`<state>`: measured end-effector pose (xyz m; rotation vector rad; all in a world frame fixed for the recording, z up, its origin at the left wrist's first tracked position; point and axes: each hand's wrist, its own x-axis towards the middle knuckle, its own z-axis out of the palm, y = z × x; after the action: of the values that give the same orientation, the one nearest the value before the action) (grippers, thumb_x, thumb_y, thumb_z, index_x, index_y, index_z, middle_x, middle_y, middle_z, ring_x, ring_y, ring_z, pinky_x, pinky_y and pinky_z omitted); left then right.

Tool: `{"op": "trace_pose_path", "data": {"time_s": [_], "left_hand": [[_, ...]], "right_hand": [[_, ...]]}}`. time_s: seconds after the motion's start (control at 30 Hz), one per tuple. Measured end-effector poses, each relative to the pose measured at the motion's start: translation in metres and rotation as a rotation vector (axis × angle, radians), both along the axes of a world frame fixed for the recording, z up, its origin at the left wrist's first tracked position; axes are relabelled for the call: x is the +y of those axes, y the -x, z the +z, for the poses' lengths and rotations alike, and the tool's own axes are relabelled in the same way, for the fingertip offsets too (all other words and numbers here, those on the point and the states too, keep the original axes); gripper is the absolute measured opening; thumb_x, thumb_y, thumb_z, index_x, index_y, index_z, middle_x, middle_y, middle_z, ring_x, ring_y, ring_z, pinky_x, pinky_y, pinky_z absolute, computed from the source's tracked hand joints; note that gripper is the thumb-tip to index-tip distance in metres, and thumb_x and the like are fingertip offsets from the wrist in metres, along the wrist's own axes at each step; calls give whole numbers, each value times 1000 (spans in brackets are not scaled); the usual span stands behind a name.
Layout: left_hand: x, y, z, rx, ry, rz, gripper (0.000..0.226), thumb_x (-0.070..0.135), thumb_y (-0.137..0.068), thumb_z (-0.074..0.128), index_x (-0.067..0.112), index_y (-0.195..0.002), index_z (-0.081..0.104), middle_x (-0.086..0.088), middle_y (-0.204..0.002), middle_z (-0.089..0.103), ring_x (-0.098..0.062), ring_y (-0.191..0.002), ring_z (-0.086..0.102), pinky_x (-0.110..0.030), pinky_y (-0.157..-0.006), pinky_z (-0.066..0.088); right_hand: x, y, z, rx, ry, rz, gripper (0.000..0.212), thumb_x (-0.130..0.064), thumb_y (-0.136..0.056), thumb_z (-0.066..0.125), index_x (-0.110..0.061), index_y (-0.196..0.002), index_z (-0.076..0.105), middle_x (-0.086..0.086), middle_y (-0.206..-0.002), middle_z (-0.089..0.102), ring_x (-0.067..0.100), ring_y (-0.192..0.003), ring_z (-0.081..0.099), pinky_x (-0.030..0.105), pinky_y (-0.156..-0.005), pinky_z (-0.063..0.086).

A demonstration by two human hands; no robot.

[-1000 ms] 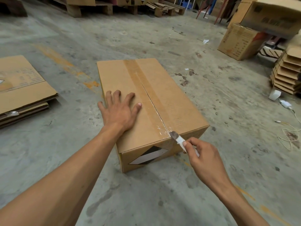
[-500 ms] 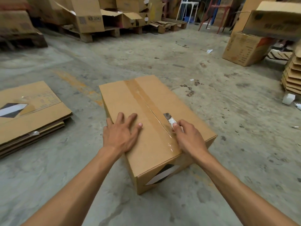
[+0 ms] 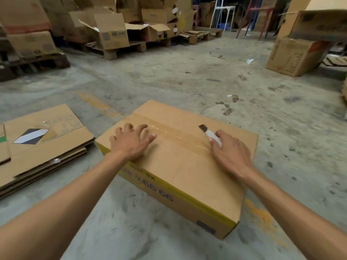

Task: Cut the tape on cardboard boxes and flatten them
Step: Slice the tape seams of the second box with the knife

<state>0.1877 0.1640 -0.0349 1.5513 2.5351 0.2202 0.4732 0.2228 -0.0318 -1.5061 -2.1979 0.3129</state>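
A closed brown cardboard box [image 3: 180, 166] lies on the concrete floor in front of me, a yellow stripe along its near side. Clear tape [image 3: 174, 133] runs across its top seam from left to right. My left hand [image 3: 131, 141] presses flat on the top at the left end of the seam, fingers spread. My right hand [image 3: 231, 154] rests on the top at the right and holds a white utility knife [image 3: 209, 133], blade pointing away over the far flap.
A stack of flattened boxes [image 3: 41, 143] lies on the floor to the left, close to the box. Pallets with open cartons [image 3: 112, 32] line the back. More cartons [image 3: 294, 55] stand at the right. Chairs [image 3: 255, 19] stand at the far back.
The box has turned, so the seam now runs left to right and its long yellow-striped side faces me. My right hand with the knife moved from the near end of the seam onto the top.
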Motion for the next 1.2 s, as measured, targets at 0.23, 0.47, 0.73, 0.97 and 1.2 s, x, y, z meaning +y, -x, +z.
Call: {"op": "trace_pose_path", "data": {"time_s": [0.23, 0.47, 0.73, 0.97, 1.2], "left_hand": [[-2, 42, -9, 10, 44, -7, 81, 101, -59, 2, 70, -133, 14, -3, -150, 18, -42, -136, 27, -67, -108, 20], [-14, 18, -9, 66, 102, 115, 60, 84, -82, 8, 68, -140, 12, 0, -160, 9, -47, -137, 22, -56, -108, 23], [-34, -37, -17, -31, 179, 206, 56, 65, -95, 15, 53, -149, 3, -15, -146, 7, -45, -122, 42, -47, -99, 40], [-37, -1, -14, -168, -66, 271, 59, 75, -89, 13, 50, -143, 16, -20, -137, 38, -43, -123, 45, -53, -101, 39], [2, 52, -20, -192, -19, 71, 58, 73, -90, 24, 55, -146, 21, -4, -163, -16, -33, -149, -12, -57, -117, 3]], "right_hand": [[-7, 36, -24, 134, 73, 172, 14, -30, -102, 35, -25, -93, 45, -2, -79, 58, 26, -82, 52, 39, -83, 35], [34, 35, -1, 69, 87, 28, 17, -28, -99, 41, -19, -94, 54, 9, -84, 66, 37, -90, 59, 43, -83, 41], [-23, 81, -8, 329, 207, 96, 27, -30, -102, 33, -28, -92, 58, -6, -89, 61, 19, -94, 52, 34, -81, 34], [-33, 68, -19, 381, 188, -26, 28, -26, -101, 37, -30, -83, 57, -3, -117, 58, 23, -121, 41, 36, -97, 29], [-39, 85, -13, 415, 346, 64, 34, -29, -103, 35, -38, -75, 52, -2, -159, 24, 11, -146, 8, 33, -118, -1]]}}
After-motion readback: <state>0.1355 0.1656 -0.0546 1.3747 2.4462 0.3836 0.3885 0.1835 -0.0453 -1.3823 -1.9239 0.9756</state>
